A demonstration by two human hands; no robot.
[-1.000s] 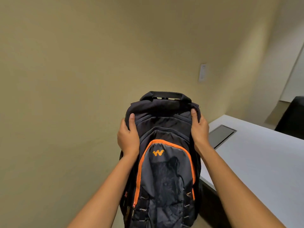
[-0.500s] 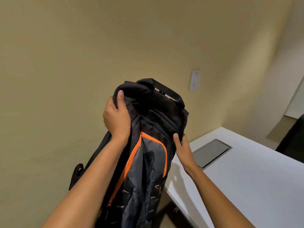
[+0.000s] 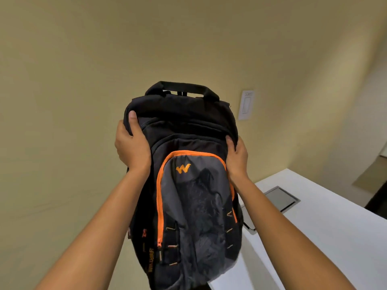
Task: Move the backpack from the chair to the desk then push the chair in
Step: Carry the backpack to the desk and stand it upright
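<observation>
Backpack (image 3: 188, 185) — centre frame, upright, left hand (image 3: 132, 147) and right hand (image 3: 237, 158) clamping its upper sides to steady the load — white bench (image 3: 314, 237) lower right, likely next.

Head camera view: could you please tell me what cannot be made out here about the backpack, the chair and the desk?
- Chair: nowhere in the head view.
- Backpack bottom: cut off by the lower edge, so whether it rests on the desk is unclear.
- Fingers of the left hand and right hand: wrapped behind the backpack's sides.
- Desk's near-left corner: hidden behind the backpack.
- Side lettering: too blurred to read.
</observation>
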